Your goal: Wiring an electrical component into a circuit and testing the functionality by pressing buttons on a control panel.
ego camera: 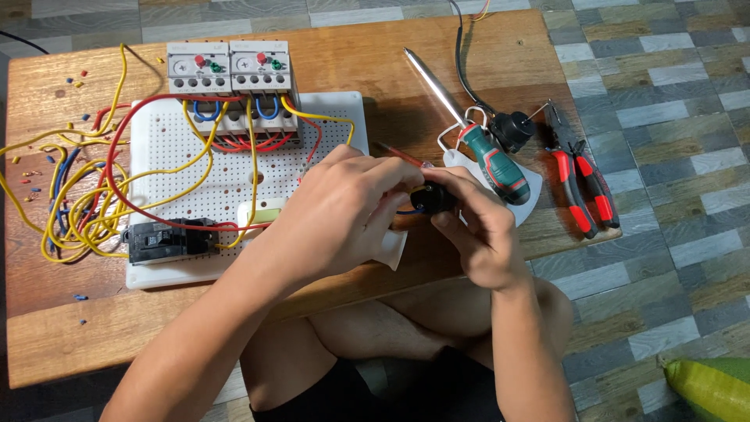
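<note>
Gripping a small black round part point(432, 197), both the left hand point(344, 211) and right hand point(480, 234) close round it, fingers hiding most of its shape above the bench point(62, 328).

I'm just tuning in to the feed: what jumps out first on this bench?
Dead centre, the left hand and right hand close together around a small black round part over the wooden table. Left of them lies a white perforated board with two grey relay blocks at its top edge and a tangle of yellow, red and blue wires. To the right lie a green-handled screwdriver and red-handled pliers.
</note>
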